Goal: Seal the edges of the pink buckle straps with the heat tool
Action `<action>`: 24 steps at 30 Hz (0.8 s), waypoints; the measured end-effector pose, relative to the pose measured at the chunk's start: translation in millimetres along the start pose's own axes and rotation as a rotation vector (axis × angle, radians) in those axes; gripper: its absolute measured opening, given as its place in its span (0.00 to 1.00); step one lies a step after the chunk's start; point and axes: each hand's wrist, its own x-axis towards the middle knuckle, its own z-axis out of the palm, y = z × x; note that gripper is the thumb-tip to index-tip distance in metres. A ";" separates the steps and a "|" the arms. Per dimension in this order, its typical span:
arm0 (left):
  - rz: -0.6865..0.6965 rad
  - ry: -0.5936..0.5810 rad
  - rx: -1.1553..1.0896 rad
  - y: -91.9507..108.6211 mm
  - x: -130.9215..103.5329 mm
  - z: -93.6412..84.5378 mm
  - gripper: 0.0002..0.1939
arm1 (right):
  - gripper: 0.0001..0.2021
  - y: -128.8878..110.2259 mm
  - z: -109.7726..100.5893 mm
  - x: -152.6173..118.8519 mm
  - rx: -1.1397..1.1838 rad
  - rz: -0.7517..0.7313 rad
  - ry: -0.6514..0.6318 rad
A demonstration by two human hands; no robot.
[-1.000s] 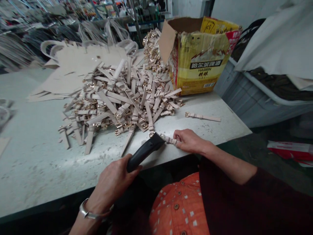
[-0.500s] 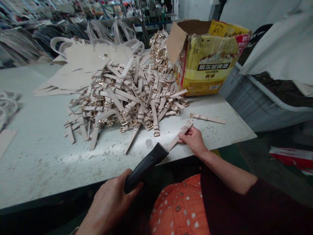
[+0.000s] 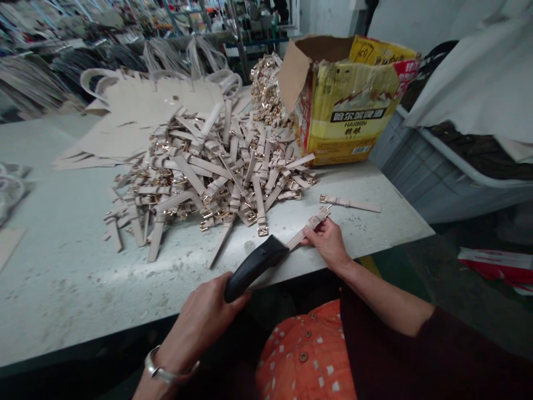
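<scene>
Your left hand [image 3: 202,315] is clasping the tool [image 3: 255,268] while your right hand [image 3: 332,244] is pinching the strap [image 3: 296,239] over the worktop [image 3: 83,278] near its buckle [image 3: 325,210], probably getting good purchase on something light and bendy

The scene is viewed from the wearer's head, with the camera faced forward and tilted down. The orange shirt [image 3: 302,355] is seen close, at bottom centre; the left hand [image 3: 204,314] and right hand [image 3: 327,241] are viewed from above. The tabletop [image 3: 62,278] is shown beyond, and distant racks [image 3: 166,22] are caught along the upper left.
</scene>
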 end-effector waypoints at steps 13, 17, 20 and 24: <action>0.039 0.005 -0.054 7.8 2.4 6.9 0.15 | 0.13 -16.3 -3.7 6.6 -0.058 0.077 -0.152; 0.024 0.033 -0.047 -1.8 -6.7 5.8 0.13 | 0.04 -41.0 -26.5 29.6 -0.270 0.081 -0.302; 0.015 0.048 -0.048 -5.7 -12.2 7.0 0.12 | 0.06 -49.2 -31.4 44.1 -0.401 0.095 -0.324; 0.046 0.050 -0.038 0.9 -13.1 10.4 0.11 | 0.13 -46.4 -11.9 38.1 -0.828 -0.046 -0.306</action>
